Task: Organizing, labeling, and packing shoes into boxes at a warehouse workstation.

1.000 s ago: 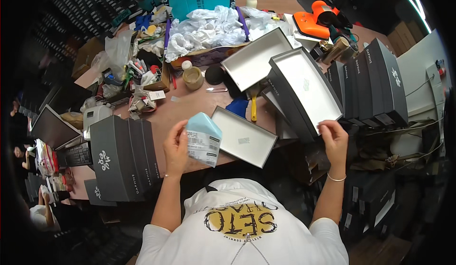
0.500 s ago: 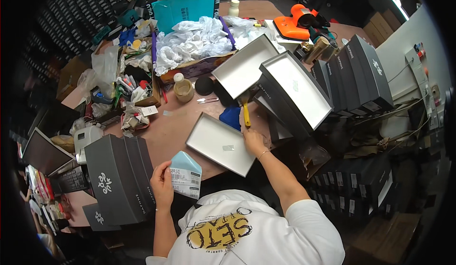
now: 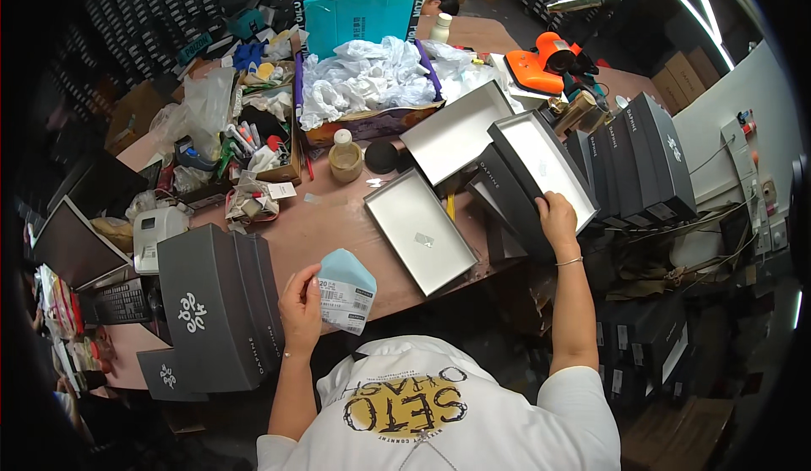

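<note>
My left hand pinched on blue envelope, raised near chest, label side up for reading. My right hand clamped on dark box edge, tilted open at table corner.

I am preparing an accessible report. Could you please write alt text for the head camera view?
Seen from above, a person's left hand holds a light blue envelope with a white label, while the right hand grips a dark open box at a cluttered brown table. An open grey tray lies between the hands.
</note>
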Tool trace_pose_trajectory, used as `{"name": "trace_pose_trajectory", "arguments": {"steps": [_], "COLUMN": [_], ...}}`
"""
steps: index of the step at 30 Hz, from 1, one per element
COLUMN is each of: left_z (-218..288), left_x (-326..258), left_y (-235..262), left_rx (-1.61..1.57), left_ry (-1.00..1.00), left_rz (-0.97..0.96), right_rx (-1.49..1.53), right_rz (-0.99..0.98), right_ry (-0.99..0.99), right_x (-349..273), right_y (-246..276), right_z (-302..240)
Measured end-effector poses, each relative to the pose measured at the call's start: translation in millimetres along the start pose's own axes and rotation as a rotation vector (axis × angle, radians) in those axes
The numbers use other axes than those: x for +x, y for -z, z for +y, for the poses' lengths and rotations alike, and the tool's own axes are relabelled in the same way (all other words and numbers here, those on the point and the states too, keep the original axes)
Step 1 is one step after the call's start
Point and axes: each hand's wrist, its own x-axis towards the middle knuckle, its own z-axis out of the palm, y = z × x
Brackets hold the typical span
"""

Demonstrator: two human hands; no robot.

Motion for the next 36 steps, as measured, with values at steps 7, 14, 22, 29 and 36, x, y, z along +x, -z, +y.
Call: {"name": "trace_pose_trajectory", "arguments": {"steps": [7,14,22,29,36], "left_z": [-3,5,23,35,7], "left_x": [-11,-17,-30,-39,-37], "left_y": [20,15,1,-24,-22], "left_rx": [-0.031,0.055,0.174,0.262,0.167], "left_ry": [-0.010,-0.051,-0.026,0.000,0.035], "left_rz": [0.054,-0.004,-0.019,-0.072,0.081], "right_rx": [0.028,-0.056,-0.034,-0.092,-0.028], "right_rz": [0.137,0.098,0.096,0.229,-0.467], "right_ry": [-0.004,0.220,0.342,0.132,0.139], "right_x": [21,60,157,189,44], "right_y": [66,52,-24,-63,-3], "right_z": [-25,-41,-10,-18,1]}}
